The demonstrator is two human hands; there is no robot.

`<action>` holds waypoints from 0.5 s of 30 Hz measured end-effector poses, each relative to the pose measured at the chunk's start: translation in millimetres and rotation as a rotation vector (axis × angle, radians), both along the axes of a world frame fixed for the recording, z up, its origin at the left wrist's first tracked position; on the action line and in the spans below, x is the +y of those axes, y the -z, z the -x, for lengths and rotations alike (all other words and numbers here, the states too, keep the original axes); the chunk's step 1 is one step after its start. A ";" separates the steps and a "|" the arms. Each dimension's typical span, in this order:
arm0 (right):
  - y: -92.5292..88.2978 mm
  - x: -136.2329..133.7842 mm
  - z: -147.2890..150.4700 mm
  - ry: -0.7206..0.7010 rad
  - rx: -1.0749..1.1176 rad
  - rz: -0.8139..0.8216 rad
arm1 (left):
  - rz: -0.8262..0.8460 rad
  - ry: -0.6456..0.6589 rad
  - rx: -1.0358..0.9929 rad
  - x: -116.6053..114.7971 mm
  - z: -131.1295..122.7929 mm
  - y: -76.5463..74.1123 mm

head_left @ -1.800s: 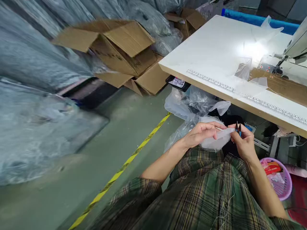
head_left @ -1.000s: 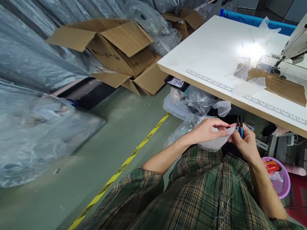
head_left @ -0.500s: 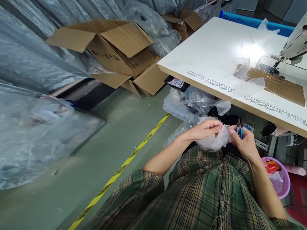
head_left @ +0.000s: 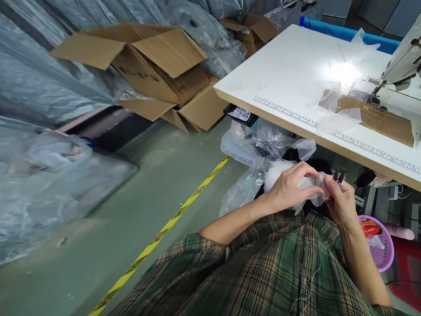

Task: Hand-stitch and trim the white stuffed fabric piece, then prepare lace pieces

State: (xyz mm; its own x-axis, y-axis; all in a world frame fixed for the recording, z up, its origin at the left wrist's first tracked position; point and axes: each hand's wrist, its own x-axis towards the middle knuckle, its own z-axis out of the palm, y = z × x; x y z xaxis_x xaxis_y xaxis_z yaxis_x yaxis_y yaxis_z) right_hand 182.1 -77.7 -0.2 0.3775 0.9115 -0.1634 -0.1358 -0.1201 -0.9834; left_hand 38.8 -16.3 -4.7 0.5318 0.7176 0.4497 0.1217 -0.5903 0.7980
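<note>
In my lap, below the table edge, both hands work a small piece of sheer white fabric [head_left: 311, 193]. My left hand [head_left: 291, 186] is closed, pinching the fabric from the left side. My right hand [head_left: 342, 199] is closed round blue-handled thread snips [head_left: 338, 178], whose dark blades point up beside the fabric. The two hands almost touch. My green plaid sleeves and shirt fill the lower frame.
A white sewing table [head_left: 296, 74] with a printed ruler strip along its edge stands ahead. A sewing machine [head_left: 401, 57] and brown cardboard sheet [head_left: 378, 116] sit at right. Clear plastic bags [head_left: 256, 145] lie under the table. Open cardboard boxes [head_left: 158, 61], a yellow floor line [head_left: 171, 228] and a pink basket [head_left: 378, 245] surround me.
My left hand rolled over the fabric and bunched it toward the right hand. The snips tilted and sank lower behind the fabric. The view drifted slightly left.
</note>
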 end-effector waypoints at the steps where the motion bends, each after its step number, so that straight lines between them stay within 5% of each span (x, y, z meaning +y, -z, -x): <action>1: -0.3 -1.8 -1.2 -0.031 0.077 0.020 | 0.080 0.026 -0.031 3.4 -1.1 1.2; 4: 0.2 -6.8 -5.2 -0.088 0.207 0.071 | 0.208 0.140 -0.059 13.2 -2.4 -1.1; 8: 5.6 -9.1 -9.6 -0.068 0.202 0.096 | 0.087 0.227 -0.030 22.5 -1.5 -7.8; 15: 16.4 -6.8 -12.7 0.023 0.054 0.094 | -0.064 0.145 0.149 30.6 9.5 -13.4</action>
State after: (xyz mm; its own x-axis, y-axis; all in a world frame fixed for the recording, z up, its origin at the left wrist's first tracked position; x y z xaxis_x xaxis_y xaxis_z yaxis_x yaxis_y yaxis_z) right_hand 194.8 -84.5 -16.6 0.3869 0.8821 -0.2686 -0.1918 -0.2080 -0.9591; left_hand 29.4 14.3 8.7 0.6918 0.6009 0.4005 0.1458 -0.6594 0.7375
